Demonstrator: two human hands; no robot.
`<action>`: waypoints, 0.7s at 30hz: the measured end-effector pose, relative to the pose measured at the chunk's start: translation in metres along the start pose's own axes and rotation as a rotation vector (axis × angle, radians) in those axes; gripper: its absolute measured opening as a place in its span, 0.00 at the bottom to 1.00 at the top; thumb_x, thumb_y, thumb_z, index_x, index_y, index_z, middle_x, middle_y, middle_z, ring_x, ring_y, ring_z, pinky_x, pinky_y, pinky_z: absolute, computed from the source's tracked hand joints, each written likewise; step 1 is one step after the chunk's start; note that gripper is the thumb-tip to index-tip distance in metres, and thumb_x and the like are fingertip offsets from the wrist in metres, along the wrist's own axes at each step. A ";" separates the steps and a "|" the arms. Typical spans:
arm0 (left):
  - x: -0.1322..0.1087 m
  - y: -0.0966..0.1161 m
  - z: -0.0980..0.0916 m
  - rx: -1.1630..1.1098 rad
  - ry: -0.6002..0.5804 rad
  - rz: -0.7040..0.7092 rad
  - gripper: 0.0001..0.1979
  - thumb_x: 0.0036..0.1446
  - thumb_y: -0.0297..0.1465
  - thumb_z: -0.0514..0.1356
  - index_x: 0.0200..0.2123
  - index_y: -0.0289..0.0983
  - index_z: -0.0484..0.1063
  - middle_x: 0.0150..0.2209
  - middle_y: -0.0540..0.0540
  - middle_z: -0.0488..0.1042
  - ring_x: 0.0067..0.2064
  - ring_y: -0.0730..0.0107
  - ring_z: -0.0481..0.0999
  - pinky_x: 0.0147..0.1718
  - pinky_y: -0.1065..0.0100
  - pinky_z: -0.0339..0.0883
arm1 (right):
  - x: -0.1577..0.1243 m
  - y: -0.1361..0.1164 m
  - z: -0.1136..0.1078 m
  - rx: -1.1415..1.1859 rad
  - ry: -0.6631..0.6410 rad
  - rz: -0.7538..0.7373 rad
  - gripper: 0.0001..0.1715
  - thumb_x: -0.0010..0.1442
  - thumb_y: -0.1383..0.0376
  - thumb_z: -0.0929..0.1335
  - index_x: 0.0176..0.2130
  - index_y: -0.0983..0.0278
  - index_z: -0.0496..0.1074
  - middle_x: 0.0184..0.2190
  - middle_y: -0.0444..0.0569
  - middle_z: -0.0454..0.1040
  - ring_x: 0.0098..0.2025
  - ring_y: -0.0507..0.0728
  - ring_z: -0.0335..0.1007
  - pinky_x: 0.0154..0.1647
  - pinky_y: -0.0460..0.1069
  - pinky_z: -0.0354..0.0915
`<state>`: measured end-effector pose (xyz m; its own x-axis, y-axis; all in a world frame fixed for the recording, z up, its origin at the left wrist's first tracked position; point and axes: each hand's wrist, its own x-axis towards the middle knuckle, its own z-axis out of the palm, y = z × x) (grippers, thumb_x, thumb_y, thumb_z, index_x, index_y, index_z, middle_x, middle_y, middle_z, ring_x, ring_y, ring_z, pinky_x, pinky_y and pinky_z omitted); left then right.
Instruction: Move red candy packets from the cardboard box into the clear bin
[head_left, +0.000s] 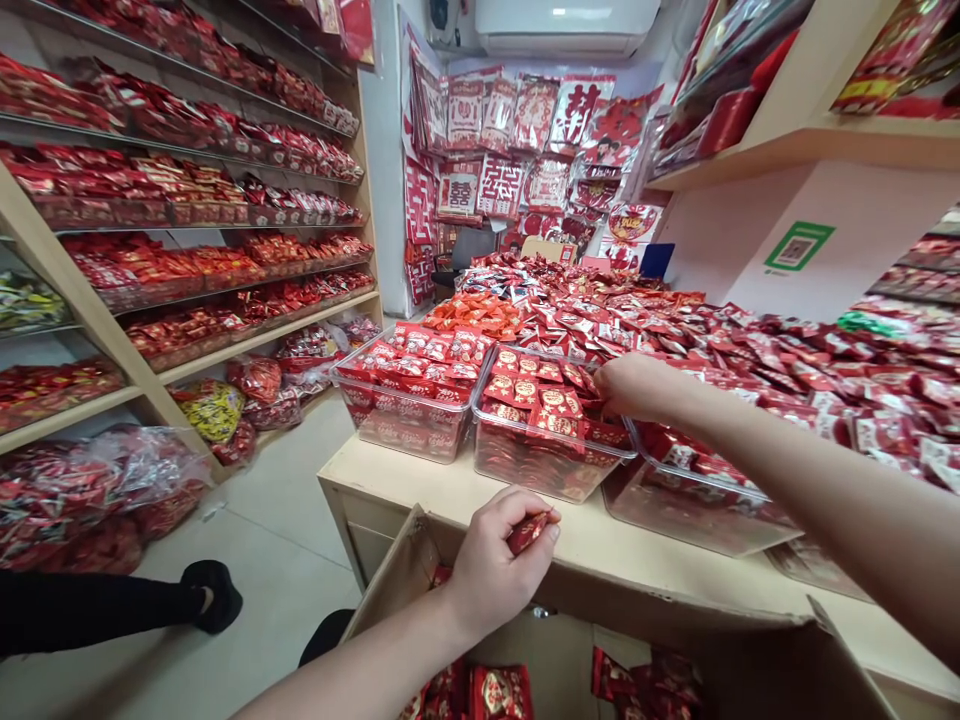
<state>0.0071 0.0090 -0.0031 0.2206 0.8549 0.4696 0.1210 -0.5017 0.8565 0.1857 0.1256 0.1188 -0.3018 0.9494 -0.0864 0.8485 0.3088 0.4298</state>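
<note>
My left hand (pixel 506 555) is closed around a small red candy packet (pixel 529 531), above the near rim of the cardboard box (pixel 720 610). Inside that box lie more red packets (pixel 501 692). My right hand (pixel 628 386) reaches to the right side of the middle clear plastic bin (pixel 536 460), its fingers curled down among the packets. What those fingers hold, if anything, is hidden. Red packets with gold print (pixel 559 408) fill this bin and lie partly over its front edge.
Clear bins stand on either side, one on the left (pixel 409 430) and one on the right (pixel 697 505), along the wooden counter (pixel 397 480). A large heap of red packets (pixel 750 350) covers the counter behind. Stocked shelves (pixel 262 275) line the left; another person's shoe (pixel 214 597) is on the floor.
</note>
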 end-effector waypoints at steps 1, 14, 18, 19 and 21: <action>0.000 0.000 0.000 0.001 -0.003 -0.003 0.03 0.49 0.25 0.54 0.28 0.35 0.67 0.29 0.47 0.68 0.33 0.71 0.68 0.34 0.70 0.62 | -0.001 -0.001 0.001 0.001 -0.020 -0.001 0.12 0.45 0.68 0.64 0.32 0.67 0.73 0.28 0.56 0.74 0.29 0.59 0.70 0.24 0.47 0.59; 0.001 -0.004 0.000 0.007 -0.012 -0.053 0.03 0.49 0.26 0.54 0.28 0.35 0.67 0.29 0.47 0.68 0.33 0.71 0.68 0.34 0.70 0.62 | 0.016 -0.018 -0.009 0.042 -0.055 -0.143 0.13 0.49 0.67 0.64 0.34 0.67 0.74 0.31 0.55 0.75 0.35 0.58 0.70 0.31 0.47 0.61; 0.000 -0.007 0.001 0.011 -0.016 -0.076 0.03 0.49 0.26 0.54 0.28 0.35 0.67 0.29 0.47 0.68 0.33 0.70 0.68 0.34 0.69 0.62 | 0.021 -0.022 0.001 0.049 -0.045 -0.151 0.12 0.50 0.66 0.64 0.31 0.69 0.75 0.29 0.57 0.75 0.33 0.59 0.71 0.31 0.48 0.61; 0.000 -0.008 0.001 0.007 -0.016 -0.086 0.03 0.49 0.27 0.55 0.28 0.35 0.67 0.29 0.47 0.68 0.33 0.70 0.68 0.35 0.69 0.62 | 0.022 -0.022 0.003 0.057 -0.037 -0.147 0.11 0.50 0.66 0.64 0.30 0.69 0.75 0.29 0.57 0.75 0.33 0.59 0.71 0.31 0.48 0.61; 0.000 -0.010 0.000 -0.033 -0.016 -0.138 0.03 0.48 0.28 0.55 0.29 0.35 0.67 0.28 0.47 0.68 0.32 0.70 0.68 0.34 0.69 0.62 | 0.023 -0.021 0.003 0.082 -0.016 -0.131 0.10 0.49 0.67 0.65 0.29 0.69 0.75 0.28 0.56 0.75 0.33 0.59 0.71 0.31 0.48 0.62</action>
<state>0.0064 0.0140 -0.0111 0.2193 0.9131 0.3437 0.1196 -0.3748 0.9194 0.1628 0.1411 0.1050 -0.4057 0.9014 -0.1512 0.8351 0.4328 0.3395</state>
